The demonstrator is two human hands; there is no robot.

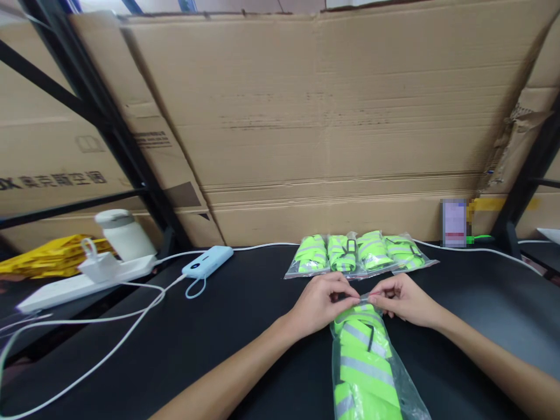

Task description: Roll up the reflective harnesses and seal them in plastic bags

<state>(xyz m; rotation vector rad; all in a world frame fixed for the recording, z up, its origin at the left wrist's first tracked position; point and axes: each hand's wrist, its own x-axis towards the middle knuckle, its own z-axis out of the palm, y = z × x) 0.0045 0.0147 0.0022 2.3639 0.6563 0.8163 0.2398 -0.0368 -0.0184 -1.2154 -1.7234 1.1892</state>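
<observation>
A clear plastic bag (405,373) lies on the black table, running from its top edge at my fingers down past the bottom of the view. Inside it is a folded neon-green reflective vest or strap (365,356) with silver stripes and a black buckle or loop. My left hand (328,300) pinches the bag's top edge from the left. From the right, my right hand (400,297) pinches the same edge, close beside the left fingertips. Just beyond my hands, several similar bagged green bundles (374,251) lie in a row.
A light-blue power bank (207,262) with a white cable lies left of centre. Further left are a white power strip (48,294), a pale bottle (126,233) and yellow packages (52,256). Cardboard (306,116) walls the back; a blurred upright card (455,224) leans there.
</observation>
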